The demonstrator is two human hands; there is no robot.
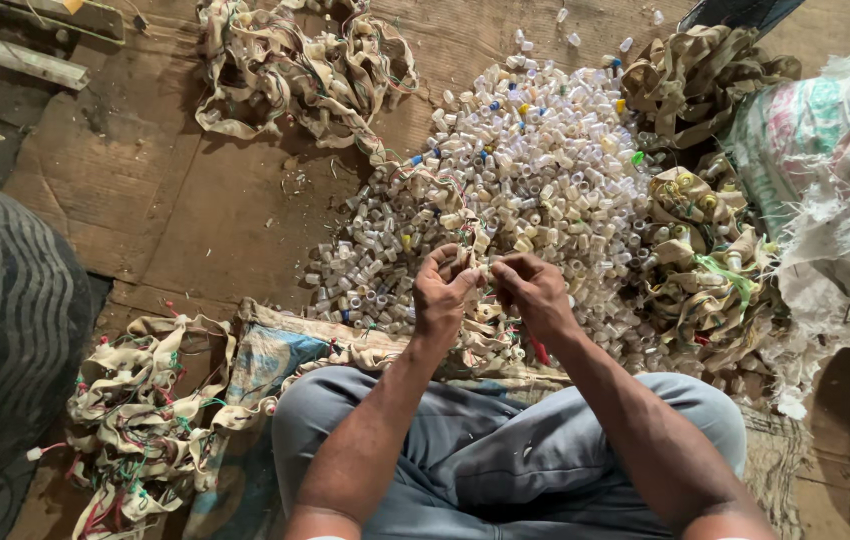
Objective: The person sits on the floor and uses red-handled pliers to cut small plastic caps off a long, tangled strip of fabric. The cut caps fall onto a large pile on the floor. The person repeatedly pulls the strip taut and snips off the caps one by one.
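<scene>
The left hand [442, 296] and the right hand [535, 293] meet close together above the lap, and both are pinched on one beige strip [476, 243] of tape-like material. The fingertips of the two hands almost touch each other, with the strip held between them. The strip is flat, pale and dirty, and thin coloured wires seem to run with it; small details at the pinch I cannot tell. From the grip it goes up a little and then hangs down below the hands, toward a bundle of the same strips [490, 345] just under the wrists.

Directly beyond the grip lies a big heap of small whitish plastic caps [535, 170], with a few blue, yellow and green ones mixed in. The heap begins just behind the fingers and also reaches under them. To the right of the grip there are tangled piles of strips [705, 270], and further right some torn white woven sacks [835, 200]. Far beyond the grip to the left, another tangle of strips [305, 70] lies on the brown cardboard floor [175, 200]. Below and left of the grip, a further tangle with red and green wires [140, 420] lies beside a faded woven sack [265, 365]. A dark tyre [5, 330] stands well apart at the left. The knees in grey trousers [485, 450] are under the forearms.
</scene>
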